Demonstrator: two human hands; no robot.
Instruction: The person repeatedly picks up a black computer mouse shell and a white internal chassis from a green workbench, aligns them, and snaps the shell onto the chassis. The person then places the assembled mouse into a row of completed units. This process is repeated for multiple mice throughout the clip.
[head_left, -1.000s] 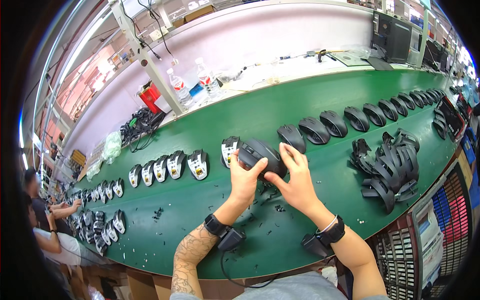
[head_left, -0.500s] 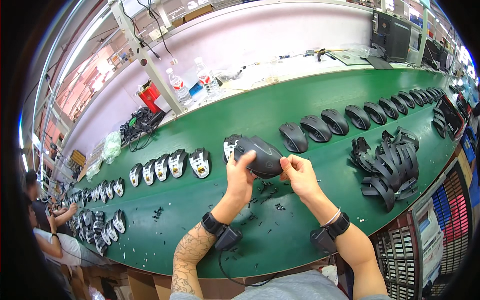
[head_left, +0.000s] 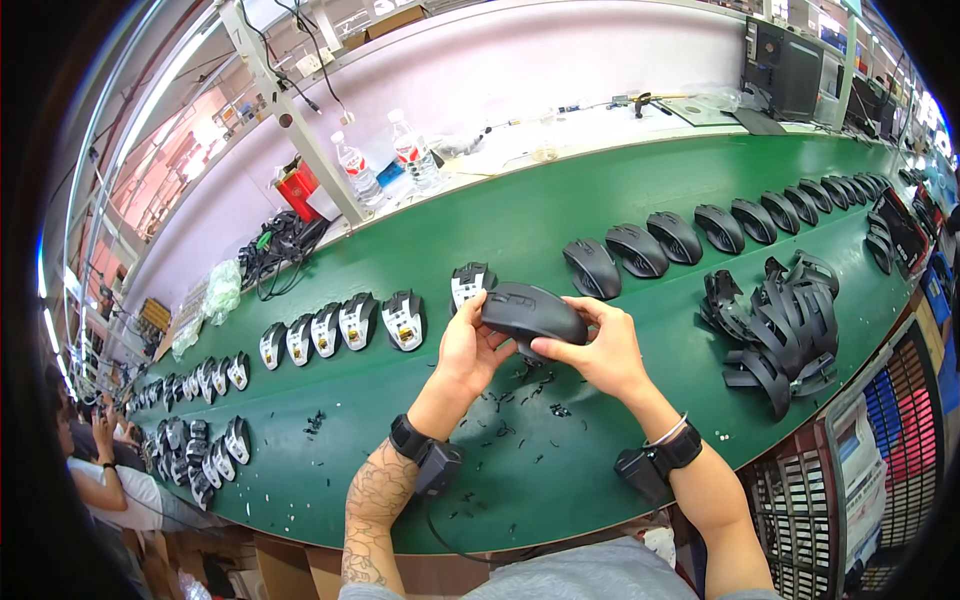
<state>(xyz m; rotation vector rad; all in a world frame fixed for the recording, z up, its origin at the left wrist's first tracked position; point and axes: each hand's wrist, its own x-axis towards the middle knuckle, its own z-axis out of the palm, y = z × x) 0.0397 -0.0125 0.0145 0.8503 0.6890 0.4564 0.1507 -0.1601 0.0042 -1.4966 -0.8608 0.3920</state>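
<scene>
Both hands grip a black computer mouse (head_left: 535,312) above the green table, its dark top cover facing up and tilted. My left hand (head_left: 468,350) closes on its left end, thumb along the edge. At the other end, my right hand (head_left: 606,352) pinches it between thumb and fingers. Just behind the held mouse stands an uncovered mouse body (head_left: 470,283) with a white inside. Small loose black pieces (head_left: 560,410) lie scattered on the table below my hands. The underside of the held mouse is hidden.
Uncovered mouse bodies (head_left: 404,320) line up at left; covered black mice (head_left: 592,268) form a row at right. Black curved shells (head_left: 785,330) lie piled near a dark plastic crate (head_left: 800,520). Bottles (head_left: 412,155) stand behind. Other people sit at far left.
The mouse has turned from a slant to lie more crosswise, its side edge tipped toward me. My right hand has shifted from pinching its corner to gripping its right end.
</scene>
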